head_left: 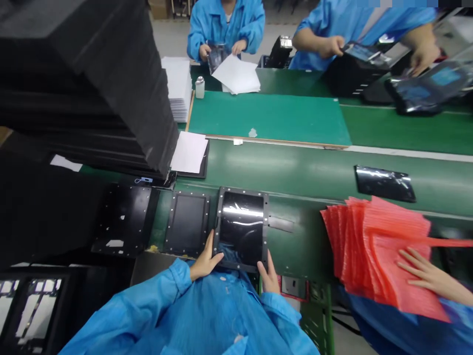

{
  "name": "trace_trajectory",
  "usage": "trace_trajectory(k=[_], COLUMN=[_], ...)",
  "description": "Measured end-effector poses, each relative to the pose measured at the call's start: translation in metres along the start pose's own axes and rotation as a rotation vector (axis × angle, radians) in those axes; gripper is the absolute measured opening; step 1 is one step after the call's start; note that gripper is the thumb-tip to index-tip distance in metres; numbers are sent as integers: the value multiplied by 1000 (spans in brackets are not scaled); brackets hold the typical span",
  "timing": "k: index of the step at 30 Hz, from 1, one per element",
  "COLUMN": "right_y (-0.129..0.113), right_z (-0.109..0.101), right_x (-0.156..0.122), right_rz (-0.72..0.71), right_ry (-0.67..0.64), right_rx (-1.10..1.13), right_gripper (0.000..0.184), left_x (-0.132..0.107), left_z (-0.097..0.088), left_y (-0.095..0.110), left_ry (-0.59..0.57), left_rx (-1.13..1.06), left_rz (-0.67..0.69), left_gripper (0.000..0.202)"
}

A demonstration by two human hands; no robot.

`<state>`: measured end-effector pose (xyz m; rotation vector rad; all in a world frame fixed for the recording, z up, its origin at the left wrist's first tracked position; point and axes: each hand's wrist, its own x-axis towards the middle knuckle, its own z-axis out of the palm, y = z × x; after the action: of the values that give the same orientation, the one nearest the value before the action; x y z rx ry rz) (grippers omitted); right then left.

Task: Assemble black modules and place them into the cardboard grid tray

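Observation:
I hold a black framed panel (pixel 242 227) with a glossy dark screen against the near edge of the green conveyor belt (pixel 314 167). My left hand (pixel 205 260) grips its lower left corner, thumb on the frame. On the lower right corner my right hand (pixel 270 277) is closed, fingers on the frame's edge. Both of my sleeves are blue. A similar black frame (pixel 187 224) lies just left of the one I hold.
A tall stack of black foam sheets (pixel 92 84) looms at the left. A neighbour's hand (pixel 428 276) rests on pink bubble bags (pixel 384 246) at the right. Two people in blue coats work across the belt with white sheets (pixel 236 74) and bagged screens (pixel 384 182).

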<state>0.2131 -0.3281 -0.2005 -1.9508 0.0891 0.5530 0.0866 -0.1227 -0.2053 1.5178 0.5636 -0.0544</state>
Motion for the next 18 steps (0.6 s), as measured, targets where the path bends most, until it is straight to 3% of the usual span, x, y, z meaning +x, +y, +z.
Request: trace_trajectory(k=[2,4,6,9,11,14,18], right_y=[-2,-18,-46,-99,-124,-134,-133], right_z=[0,5,17,42,55,64,67], right_x=[7,30,68,134,167,187,184], right_rz=[15,-3,-51,-162,-186,-236,-323], right_ry=[-53,-150,-231,-240,-278,-314,-305], right_rx=[17,48,80,125,157,144,33], right_gripper=[82,85,83,74,70,54,38], left_x=[2,23,64,131,159,172,164], left_z=[-2,-9,-23,-45,-54,-56,-55], left_y=[6,21,46,83,97,100,107], left_ry=[62,127,221,357,392,424,513], left_rx=[9,29,61,118,142,190,291], left_rz=[-4,-11,-12,-3,3,-18,-45], left_gripper=[81,85,82,55,42,33,37])
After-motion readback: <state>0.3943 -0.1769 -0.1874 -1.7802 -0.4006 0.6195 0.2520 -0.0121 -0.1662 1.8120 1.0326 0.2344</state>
